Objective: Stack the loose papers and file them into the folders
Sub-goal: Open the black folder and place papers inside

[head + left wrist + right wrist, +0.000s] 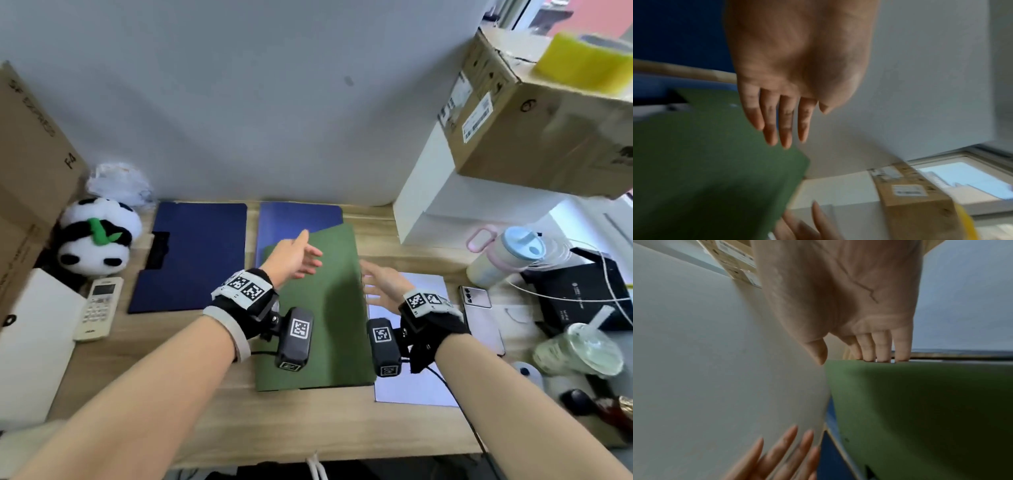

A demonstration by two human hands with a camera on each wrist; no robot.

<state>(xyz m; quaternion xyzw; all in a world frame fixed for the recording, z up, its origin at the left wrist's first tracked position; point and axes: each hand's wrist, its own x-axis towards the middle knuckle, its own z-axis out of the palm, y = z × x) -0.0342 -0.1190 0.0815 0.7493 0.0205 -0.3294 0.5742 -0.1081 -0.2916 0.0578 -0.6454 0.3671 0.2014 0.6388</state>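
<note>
A green folder [318,308] lies in the middle of the wooden desk [308,421], its top overlapping a lighter blue folder [294,219]. A dark blue folder [191,257] lies flat to the left. My left hand [308,253] hovers over the green folder's upper left, fingers [785,129] straight, holding nothing. My right hand [371,282] is at the green cover's [920,410] right edge, straight fingers [881,350] reaching behind it and thumb free. White paper [411,380] lies under my right wrist, partly tucked beneath the folder.
Left: a panda plush [96,236], a remote [99,308], a cardboard box [30,164]. Right: a white box [445,212] with a carton [534,126] on it, a bottle [507,253], a phone [479,315], a drink cup [579,349], a black box [582,294] with cables.
</note>
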